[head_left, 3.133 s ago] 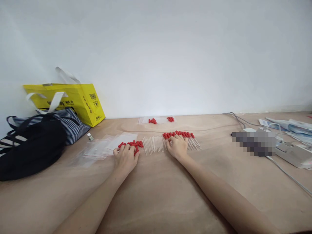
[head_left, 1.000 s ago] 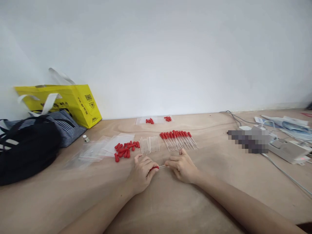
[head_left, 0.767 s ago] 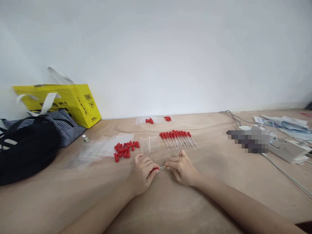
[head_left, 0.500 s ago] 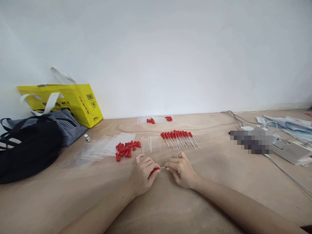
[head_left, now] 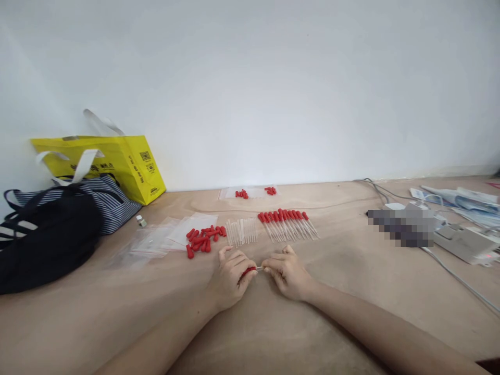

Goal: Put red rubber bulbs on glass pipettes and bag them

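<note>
My left hand (head_left: 232, 278) is closed around a red rubber dropper bulb (head_left: 247, 271), whose open end points right. My right hand (head_left: 287, 274) pinches a thin clear glass dropper tube (head_left: 259, 269), and its end meets the mouth of the bulb. How far the tube sits inside the bulb is hidden. Beyond my hands lies a row of loose glass tubes (head_left: 241, 232). To its right is a row of droppers with red bulbs on their tubes (head_left: 287, 224). A pile of loose red bulbs (head_left: 201, 240) lies left of the tubes.
Clear plastic bags (head_left: 156, 239) lie at the left by a small bottle (head_left: 141, 221). A yellow bag (head_left: 133, 166), a striped bag (head_left: 117, 203) and a black bag (head_left: 58, 234) stand farther left. Another bag with red bulbs (head_left: 241, 194) lies near the wall. Cables and a power strip (head_left: 466, 244) are right.
My right hand has shifted slightly left toward my left hand, so less of the tube shows between them. My left hand keeps hold of the bulb.
</note>
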The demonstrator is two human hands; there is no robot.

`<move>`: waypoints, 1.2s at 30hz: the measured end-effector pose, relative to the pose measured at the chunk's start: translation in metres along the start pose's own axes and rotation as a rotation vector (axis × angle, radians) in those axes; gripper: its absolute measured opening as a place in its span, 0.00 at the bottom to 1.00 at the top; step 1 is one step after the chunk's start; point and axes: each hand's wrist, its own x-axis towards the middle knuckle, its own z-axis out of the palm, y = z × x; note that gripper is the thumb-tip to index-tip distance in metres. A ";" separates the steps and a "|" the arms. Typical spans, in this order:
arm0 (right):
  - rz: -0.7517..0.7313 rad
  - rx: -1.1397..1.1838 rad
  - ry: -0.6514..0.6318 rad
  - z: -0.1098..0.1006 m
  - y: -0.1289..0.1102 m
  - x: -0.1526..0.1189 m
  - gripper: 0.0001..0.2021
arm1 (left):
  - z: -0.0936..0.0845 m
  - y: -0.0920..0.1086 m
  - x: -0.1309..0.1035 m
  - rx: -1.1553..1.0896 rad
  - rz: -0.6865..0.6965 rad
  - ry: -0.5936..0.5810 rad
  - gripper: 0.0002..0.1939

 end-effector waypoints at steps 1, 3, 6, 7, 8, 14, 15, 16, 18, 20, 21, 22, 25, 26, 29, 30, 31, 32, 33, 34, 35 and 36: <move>-0.001 0.019 -0.015 -0.002 0.000 0.001 0.12 | -0.001 -0.001 0.001 0.002 -0.007 0.001 0.10; -0.001 0.052 -0.059 -0.005 0.000 0.002 0.12 | -0.003 -0.003 0.003 0.017 -0.015 0.006 0.10; 0.014 0.015 -0.094 -0.010 0.000 0.004 0.12 | -0.006 -0.009 0.006 0.056 0.000 0.007 0.10; 0.028 -0.010 -0.090 -0.010 0.000 0.005 0.12 | -0.008 -0.011 0.007 0.077 -0.001 0.012 0.10; 0.053 -0.031 -0.076 -0.009 0.001 0.007 0.11 | -0.009 -0.015 0.008 0.104 -0.017 0.029 0.10; 0.460 -0.098 0.174 0.006 0.016 0.037 0.10 | -0.025 -0.048 0.007 0.344 -0.398 0.197 0.24; 0.508 -0.138 0.202 0.010 0.018 0.044 0.10 | -0.028 -0.054 0.005 0.373 -0.452 0.181 0.23; 0.546 -0.185 0.211 0.014 0.020 0.052 0.09 | -0.030 -0.058 0.003 0.393 -0.490 0.158 0.22; 0.612 -0.281 0.193 0.021 0.022 0.065 0.07 | -0.034 -0.063 0.000 0.417 -0.516 0.117 0.18; 0.658 -0.345 0.165 0.027 0.022 0.075 0.07 | -0.035 -0.065 -0.003 0.440 -0.500 0.102 0.15; 0.671 -0.361 0.158 0.030 0.023 0.078 0.08 | -0.034 -0.066 -0.003 0.456 -0.491 0.102 0.14; 0.677 -0.366 0.155 0.032 0.023 0.081 0.08 | -0.034 -0.066 -0.003 0.473 -0.489 0.106 0.13; 0.675 -0.359 0.145 0.035 0.023 0.084 0.09 | -0.032 -0.069 -0.001 0.525 -0.506 0.133 0.12; 0.674 -0.357 0.139 0.035 0.023 0.084 0.09 | -0.031 -0.070 0.000 0.541 -0.512 0.145 0.12; 0.680 -0.357 0.122 0.033 0.022 0.085 0.10 | -0.028 -0.076 0.003 0.576 -0.525 0.167 0.12; 0.687 -0.358 0.119 0.032 0.022 0.086 0.11 | -0.027 -0.078 0.003 0.581 -0.528 0.170 0.13; 0.698 -0.360 0.115 0.032 0.022 0.087 0.12 | -0.026 -0.080 0.004 0.581 -0.528 0.170 0.13; 0.710 -0.361 0.110 0.031 0.022 0.088 0.12 | -0.024 -0.081 0.005 0.579 -0.526 0.173 0.13; 0.723 -0.362 0.102 0.031 0.022 0.090 0.13 | -0.023 -0.083 0.005 0.574 -0.523 0.179 0.12; 0.737 -0.363 0.094 0.032 0.022 0.092 0.13 | -0.022 -0.084 0.006 0.566 -0.517 0.186 0.12; 0.751 -0.364 0.083 0.032 0.023 0.094 0.13 | -0.021 -0.084 0.006 0.558 -0.509 0.194 0.11; 0.764 -0.364 0.072 0.033 0.023 0.097 0.13 | -0.020 -0.084 0.007 0.550 -0.502 0.204 0.10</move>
